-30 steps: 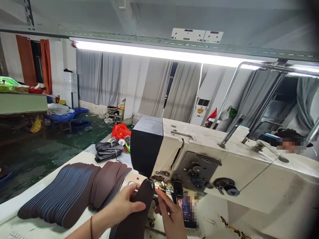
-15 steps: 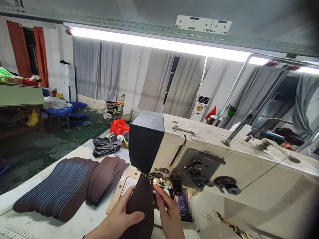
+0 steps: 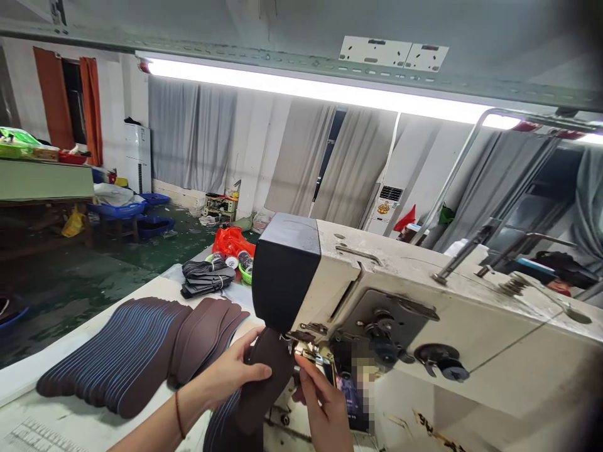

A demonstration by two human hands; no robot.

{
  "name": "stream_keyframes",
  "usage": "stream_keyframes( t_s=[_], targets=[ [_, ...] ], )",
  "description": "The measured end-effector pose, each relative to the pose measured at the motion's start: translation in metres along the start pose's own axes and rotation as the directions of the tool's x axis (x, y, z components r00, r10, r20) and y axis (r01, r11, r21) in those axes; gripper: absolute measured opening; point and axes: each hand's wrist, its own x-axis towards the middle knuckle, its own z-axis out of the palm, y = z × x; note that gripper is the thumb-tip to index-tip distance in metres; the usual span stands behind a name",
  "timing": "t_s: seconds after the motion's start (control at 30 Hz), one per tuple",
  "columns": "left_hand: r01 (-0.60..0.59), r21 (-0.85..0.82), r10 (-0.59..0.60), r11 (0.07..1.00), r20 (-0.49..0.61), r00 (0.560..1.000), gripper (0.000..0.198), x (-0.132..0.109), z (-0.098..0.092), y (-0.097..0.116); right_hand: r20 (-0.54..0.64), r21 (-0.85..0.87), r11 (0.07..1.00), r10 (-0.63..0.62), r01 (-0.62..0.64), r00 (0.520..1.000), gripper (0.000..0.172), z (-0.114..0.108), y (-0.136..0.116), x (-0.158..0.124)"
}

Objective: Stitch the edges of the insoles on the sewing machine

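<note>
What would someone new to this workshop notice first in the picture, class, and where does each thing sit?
A big cream sewing machine fills the right half, its black head at centre. Beneath that head, the left hand and right hand hold a dark brown insole. A long fanned row of insoles lies on the table at the left.

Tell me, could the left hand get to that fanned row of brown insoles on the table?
Probably yes: the row of insoles lies just left of the left hand on open table, though that hand grips an insole.
</note>
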Motion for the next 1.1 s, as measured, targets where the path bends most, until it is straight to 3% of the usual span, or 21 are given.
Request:
stream_keyframes(
  t_s=[0.23,0.5,0.7,1.0,1.1],
  targets=[
    [-0.092,-0.010,0.088,0.996,-0.219,0.972,0.073,0.011,0.009,-0.018,-0.020,0.012,1.000,-0.003,0.003,1.000,0.050,0.002,0.008,0.001],
    [-0.234,0.067,0.243,0.970,-0.330,0.912,0.049,0.024,0.034,-0.019,0.011,0.026,0.999,-0.032,0.032,0.999,0.048,0.000,0.009,0.002],
    [-0.257,0.202,0.323,0.945,-0.454,0.830,0.028,0.045,0.032,-0.022,-0.026,0.052,0.997,-0.054,0.055,0.998,0.048,0.003,0.004,0.001],
    [-0.270,0.245,0.354,0.931,-0.432,0.829,0.032,0.079,0.024,-0.017,0.010,-0.021,0.999,-0.039,0.039,0.999,0.052,0.002,0.003,0.000],
    [-0.299,0.257,0.384,0.919,-0.405,0.830,0.031,0.083,0.023,-0.015,-0.008,-0.049,0.997,-0.065,0.064,0.998,0.050,0.006,-0.008,-0.004]
  ],
)
